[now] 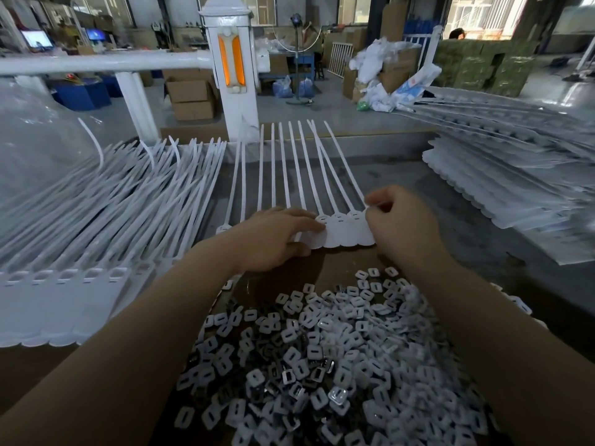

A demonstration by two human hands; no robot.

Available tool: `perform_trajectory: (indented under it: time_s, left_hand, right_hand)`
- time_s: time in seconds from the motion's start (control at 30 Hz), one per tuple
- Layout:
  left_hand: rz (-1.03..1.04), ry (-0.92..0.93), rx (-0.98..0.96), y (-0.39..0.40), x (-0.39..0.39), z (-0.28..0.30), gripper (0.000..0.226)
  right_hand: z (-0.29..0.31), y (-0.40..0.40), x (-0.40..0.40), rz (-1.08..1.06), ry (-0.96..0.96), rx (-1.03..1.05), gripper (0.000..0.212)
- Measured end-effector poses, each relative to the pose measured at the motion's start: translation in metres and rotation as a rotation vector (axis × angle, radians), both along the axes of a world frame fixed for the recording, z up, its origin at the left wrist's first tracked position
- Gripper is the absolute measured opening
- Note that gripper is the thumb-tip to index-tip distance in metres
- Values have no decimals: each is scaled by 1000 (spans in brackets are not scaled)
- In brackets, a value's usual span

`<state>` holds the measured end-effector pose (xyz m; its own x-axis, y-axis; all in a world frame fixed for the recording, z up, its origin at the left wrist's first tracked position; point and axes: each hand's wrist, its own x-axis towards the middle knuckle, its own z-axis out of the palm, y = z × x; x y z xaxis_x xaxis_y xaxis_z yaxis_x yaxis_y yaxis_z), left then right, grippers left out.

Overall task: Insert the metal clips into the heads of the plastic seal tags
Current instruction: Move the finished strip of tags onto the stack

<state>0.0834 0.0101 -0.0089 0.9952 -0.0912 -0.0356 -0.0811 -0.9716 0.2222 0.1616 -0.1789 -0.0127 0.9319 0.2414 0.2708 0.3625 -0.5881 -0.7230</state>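
Taking the row of seal tags (341,231) as landmark: a bare strip of grey table (450,226) is left to its right, bounded farther right by stacked tag sheets (515,188). Its left is blocked by a tag pile (112,201). Its near side is crowded by heaped metal clips (322,349).

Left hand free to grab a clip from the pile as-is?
Probably yes. The left hand rests with straight fingers on the row of seal tags, gripping nothing, and the clip pile lies uncovered just below it.
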Motion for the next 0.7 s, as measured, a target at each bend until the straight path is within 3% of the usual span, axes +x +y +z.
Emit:
perform_trajectory:
  time_s: [0.13,0.3,0.4,0.5,0.6,0.7]
  left_hand:
    - [16,27,-19,0,1,-2,51]
    - [104,-15,-16,-10,-6,9,51]
    - [205,-20,-39,-8,-23,23,32]
    - [313,52,93,-4,-50,26,18]
    - [369,130,211,-6,-71,14,17]
    - [358,143,116,-10,-80,6,17]
  right_hand:
    - [1,4,-7,177,11,-228,13]
    - [1,8,-17,350,-2,-497,16]
    - [4,9,-23,436,12,-528,17]
    - [5,13,-29,525,42,-520,13]
    - [6,15,-32,579,58,-509,18]
    - [7,16,-35,626,76,-489,16]
